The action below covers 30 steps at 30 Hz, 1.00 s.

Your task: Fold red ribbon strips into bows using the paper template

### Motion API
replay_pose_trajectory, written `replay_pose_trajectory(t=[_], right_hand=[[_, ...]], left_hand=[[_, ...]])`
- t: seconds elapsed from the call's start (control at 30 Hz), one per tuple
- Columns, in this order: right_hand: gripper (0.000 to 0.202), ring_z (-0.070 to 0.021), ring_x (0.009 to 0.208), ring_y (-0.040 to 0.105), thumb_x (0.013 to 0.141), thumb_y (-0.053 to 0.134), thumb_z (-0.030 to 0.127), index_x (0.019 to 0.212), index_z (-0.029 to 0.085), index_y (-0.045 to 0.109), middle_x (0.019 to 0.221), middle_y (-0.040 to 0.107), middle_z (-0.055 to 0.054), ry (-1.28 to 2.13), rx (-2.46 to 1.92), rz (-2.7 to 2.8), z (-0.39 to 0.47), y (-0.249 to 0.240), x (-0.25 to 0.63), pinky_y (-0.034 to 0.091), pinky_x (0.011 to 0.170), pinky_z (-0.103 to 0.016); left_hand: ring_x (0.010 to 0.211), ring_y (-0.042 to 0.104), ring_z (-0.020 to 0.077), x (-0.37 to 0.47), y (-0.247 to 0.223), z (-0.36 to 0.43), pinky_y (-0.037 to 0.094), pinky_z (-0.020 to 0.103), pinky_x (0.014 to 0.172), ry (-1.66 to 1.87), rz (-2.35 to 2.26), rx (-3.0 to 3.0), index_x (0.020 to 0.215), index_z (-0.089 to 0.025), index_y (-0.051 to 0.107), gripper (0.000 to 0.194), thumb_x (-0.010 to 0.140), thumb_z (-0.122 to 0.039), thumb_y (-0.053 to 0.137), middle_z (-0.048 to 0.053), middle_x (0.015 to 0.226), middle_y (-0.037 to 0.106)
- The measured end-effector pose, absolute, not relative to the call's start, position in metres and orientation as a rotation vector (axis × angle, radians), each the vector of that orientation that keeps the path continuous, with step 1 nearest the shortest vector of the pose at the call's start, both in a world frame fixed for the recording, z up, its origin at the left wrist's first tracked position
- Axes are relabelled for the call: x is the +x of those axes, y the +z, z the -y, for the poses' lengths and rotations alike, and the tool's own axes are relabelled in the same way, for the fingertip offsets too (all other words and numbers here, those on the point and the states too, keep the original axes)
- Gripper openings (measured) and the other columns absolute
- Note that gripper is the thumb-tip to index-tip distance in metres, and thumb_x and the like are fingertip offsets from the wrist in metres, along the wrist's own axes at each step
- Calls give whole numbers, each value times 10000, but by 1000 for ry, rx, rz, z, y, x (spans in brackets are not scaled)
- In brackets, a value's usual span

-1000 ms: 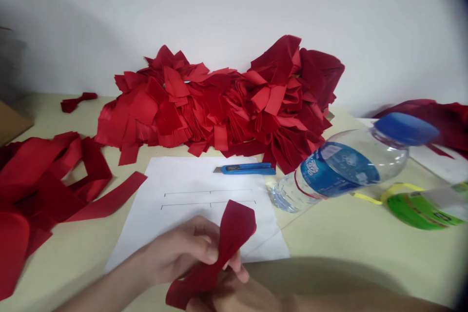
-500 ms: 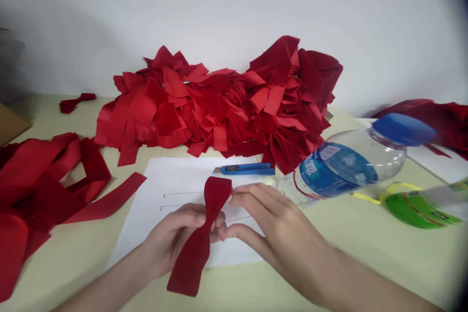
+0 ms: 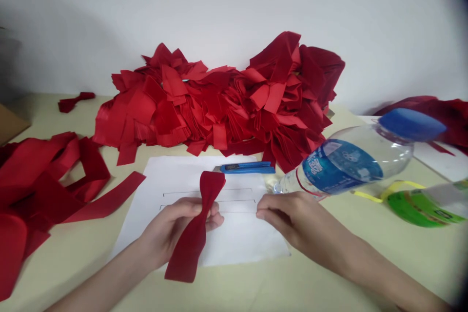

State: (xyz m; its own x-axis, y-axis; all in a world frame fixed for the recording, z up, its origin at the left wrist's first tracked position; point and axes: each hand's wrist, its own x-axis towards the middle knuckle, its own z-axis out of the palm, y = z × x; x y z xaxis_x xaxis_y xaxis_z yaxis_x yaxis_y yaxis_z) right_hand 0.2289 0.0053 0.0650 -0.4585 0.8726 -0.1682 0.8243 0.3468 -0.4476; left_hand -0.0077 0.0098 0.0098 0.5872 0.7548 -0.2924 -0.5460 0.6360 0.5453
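Red ribbon bow (image 3: pixel 188 252) hangs at lower centre of the frame, long axis slanting lower left to upper right, its narrow waist pinched in the nearer left hand (image 3: pixel 168 228), while the right hand (image 3: pixel 294 218), apart to its right, seemingly grips a fine thread (image 3: pixel 239 212).

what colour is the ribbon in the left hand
The ribbon in the left hand is dark red, seen best in the head view.

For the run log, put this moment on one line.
left hand: pinching red bow; right hand: pinched, apparently on thread; blue cutter: on paper
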Motion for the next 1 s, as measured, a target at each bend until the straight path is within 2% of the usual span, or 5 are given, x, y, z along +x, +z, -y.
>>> replay_pose_trajectory(t=[0.07,0.17,0.4,0.7,1.0], right_hand=[[197,-174,844,593,874,489,274,992,190,623,958,655,-45,725,-1559,2542,-5,63,228,424,726,-273],[552,-230,1142,475,769,634,389,1262,202,471,1276,512,-80,811,-1441,2478,-6,66,217,382,912,-331],[96,-89,685,581,819,599,265,842,207,671,777,665,45,1214,-1200,2303,-19,79,177,396,606,-182],[246,-99,730,618,799,516,55,779,205,709,785,701,31,1153,-1207,2353,-27,80,182,407,695,-193],[201,-75,551,488,840,496,174,715,189,652,632,609,39,933,-1286,2565,-37,82,199,315,529,-201]], left_hand=[[773,560,185,-6,10,-9,422,326,862,774,-548,438,661,-59,674,131,700,-114,562,75,745,599],[766,563,185,-3,10,-9,423,327,856,756,-595,457,673,-61,685,126,687,-126,578,77,738,613],[619,531,111,-5,5,-10,416,199,599,724,-590,482,743,-77,694,126,720,-142,588,50,683,622],[772,554,181,-4,7,-10,400,320,830,723,-584,518,718,-70,689,153,720,-118,544,81,740,626],[795,561,188,-4,8,-9,384,326,866,722,-600,532,720,-69,707,149,687,-115,569,89,762,640]])
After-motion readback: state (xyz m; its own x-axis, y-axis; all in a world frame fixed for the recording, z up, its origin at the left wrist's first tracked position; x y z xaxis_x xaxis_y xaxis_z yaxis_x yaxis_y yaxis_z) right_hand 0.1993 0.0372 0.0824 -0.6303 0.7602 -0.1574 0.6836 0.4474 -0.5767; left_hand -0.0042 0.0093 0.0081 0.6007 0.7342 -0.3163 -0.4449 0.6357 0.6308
